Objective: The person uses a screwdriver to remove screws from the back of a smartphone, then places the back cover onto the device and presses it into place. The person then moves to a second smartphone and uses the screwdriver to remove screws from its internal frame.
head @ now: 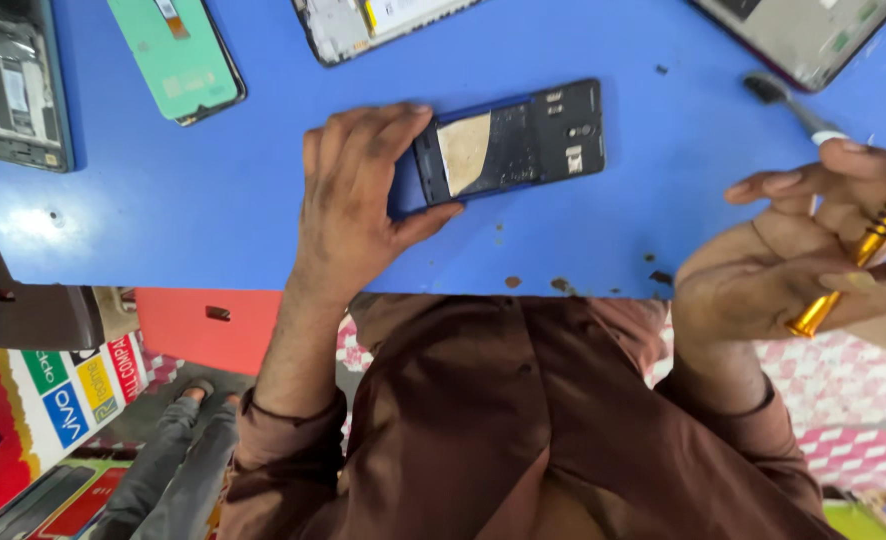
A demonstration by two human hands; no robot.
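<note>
Two sets of fingers [383, 125] are busy. The left hand [348, 200] clamps the end of an opened dark phone [523, 140], which lies flat on the blue tabletop [213, 200]. The right hand [793, 260], well apart, curls loosely round a gold screwdriver [853, 270]. To my eye, that pinning grip should stay firm and the tool should come in upright.

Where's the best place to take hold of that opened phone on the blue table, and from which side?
Grip the opened phone across its two long edges at the free camera end, coming from above. It lies flat with its open back up, so the thin rim is the only safe hold. The left hand already clamps the other end; the right hand holds a gold screwdriver.
</note>
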